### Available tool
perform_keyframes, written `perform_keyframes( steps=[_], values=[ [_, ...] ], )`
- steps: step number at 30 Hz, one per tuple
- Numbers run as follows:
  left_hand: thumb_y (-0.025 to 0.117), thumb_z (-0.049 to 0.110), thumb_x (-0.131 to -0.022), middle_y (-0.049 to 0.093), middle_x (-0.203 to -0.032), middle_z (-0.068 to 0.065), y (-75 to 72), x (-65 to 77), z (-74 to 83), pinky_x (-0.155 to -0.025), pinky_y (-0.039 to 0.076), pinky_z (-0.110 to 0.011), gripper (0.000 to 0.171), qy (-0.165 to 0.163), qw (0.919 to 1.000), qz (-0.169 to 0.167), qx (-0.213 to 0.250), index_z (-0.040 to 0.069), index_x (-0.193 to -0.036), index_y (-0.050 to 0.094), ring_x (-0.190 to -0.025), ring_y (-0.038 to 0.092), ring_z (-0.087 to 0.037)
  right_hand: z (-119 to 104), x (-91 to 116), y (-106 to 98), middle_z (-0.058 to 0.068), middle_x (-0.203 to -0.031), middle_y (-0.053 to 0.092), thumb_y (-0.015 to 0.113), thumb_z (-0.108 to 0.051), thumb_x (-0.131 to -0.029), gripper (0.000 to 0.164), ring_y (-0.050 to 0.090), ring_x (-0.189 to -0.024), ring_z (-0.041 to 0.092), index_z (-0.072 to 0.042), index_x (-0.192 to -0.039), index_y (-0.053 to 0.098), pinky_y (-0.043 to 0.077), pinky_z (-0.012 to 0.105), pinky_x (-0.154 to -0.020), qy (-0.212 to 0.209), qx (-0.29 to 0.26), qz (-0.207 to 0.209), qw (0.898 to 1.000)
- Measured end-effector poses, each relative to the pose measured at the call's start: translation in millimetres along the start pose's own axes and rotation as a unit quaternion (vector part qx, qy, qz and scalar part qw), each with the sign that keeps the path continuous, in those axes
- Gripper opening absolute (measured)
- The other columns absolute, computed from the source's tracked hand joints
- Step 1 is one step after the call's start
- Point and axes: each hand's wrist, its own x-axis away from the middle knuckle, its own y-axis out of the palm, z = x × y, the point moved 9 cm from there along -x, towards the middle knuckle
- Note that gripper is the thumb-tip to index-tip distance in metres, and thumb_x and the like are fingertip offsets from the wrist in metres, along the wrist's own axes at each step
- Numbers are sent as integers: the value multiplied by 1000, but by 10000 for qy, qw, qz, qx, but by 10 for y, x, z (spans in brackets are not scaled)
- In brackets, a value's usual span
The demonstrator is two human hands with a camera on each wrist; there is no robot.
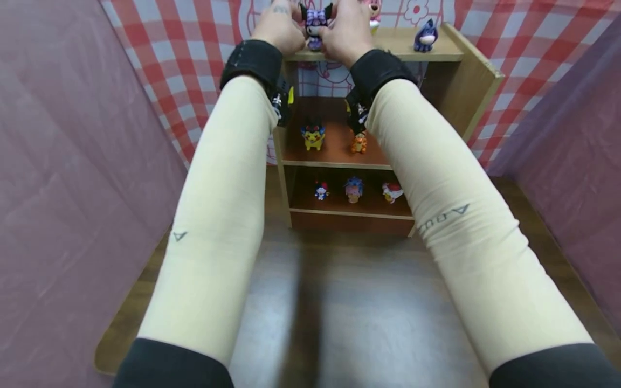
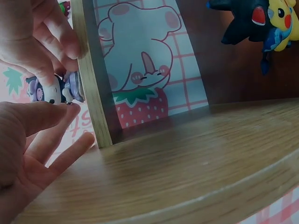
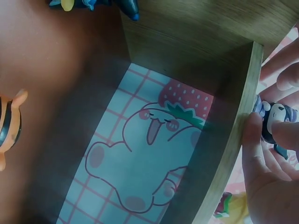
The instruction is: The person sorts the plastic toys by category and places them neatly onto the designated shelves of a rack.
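On the front of the top board of a small wooden shelf stands a figurine with a white face, a black pointed-ear hood and purple trim. My left hand pinches it from the left side, and my right hand from the right. In the left wrist view the figurine shows between thumb and fingers, its base against the board. Seen from the right wrist, the figurine sits between both hands' fingertips. Fingers partly cover its sides.
A blue donkey figurine stands right on the top board; a pink figurine is partly behind my right hand. Below stand a yellow figurine, an orange tiger figurine and several smaller ones. Purple cloth hangs on both sides.
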Motion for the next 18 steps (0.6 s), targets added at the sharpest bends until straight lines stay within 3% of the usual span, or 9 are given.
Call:
perform_keyframes(
  steps=[3, 6, 11, 15, 18],
  values=[
    [54, 12, -96, 61, -134, 4, 54, -18, -27, -98, 40, -18, 54, -37, 9999, -104, 15, 17, -149, 52, -113, 51, -9, 45, -33, 25, -6, -108, 65, 61, -26, -101, 31, 61, -88, -1, -7, -125, 57, 50, 14, -80, 186, -448, -35, 9988],
    [55, 12, -95, 61, -140, 4, 70, -28, -63, -102, 39, -17, 57, -50, 9998, -196, 88, 17, -152, 49, -118, 51, -8, 70, -64, 67, -11, -87, 62, 64, -22, -99, 27, 55, -56, -3, -7, -119, 56, 51, 13, -59, 359, -1035, -103, 9939],
    [55, 14, -95, 59, -147, 4, 18, 22, -90, -102, 39, -14, 57, 17, 9998, -191, -31, 15, -152, 48, -124, 52, -6, 18, -34, 75, -9, -99, 66, 61, -24, -100, 36, 57, -75, -1, -4, -130, 56, 51, 15, -71, 192, -758, -14, 9969],
    [51, 17, -98, 52, -154, 1, -17, 117, -91, -104, 39, -15, 58, 301, 9994, -135, -138, 12, -155, 42, -131, 50, -8, -19, 34, 37, -13, -85, 56, 58, -22, -100, 26, 55, -89, 6, -6, -121, 58, 46, 18, -80, -121, -364, 233, 9990],
    [47, 21, -101, 45, -159, -1, -62, 193, -111, -107, 39, -17, 60, 476, 9987, -164, -35, 11, -158, 35, -137, 46, -10, -25, 134, -13, -9, -90, 62, 54, -18, -100, 26, 58, -101, 10, -7, -122, 62, 45, 18, -87, -370, -165, 405, 9984]
  ],
)
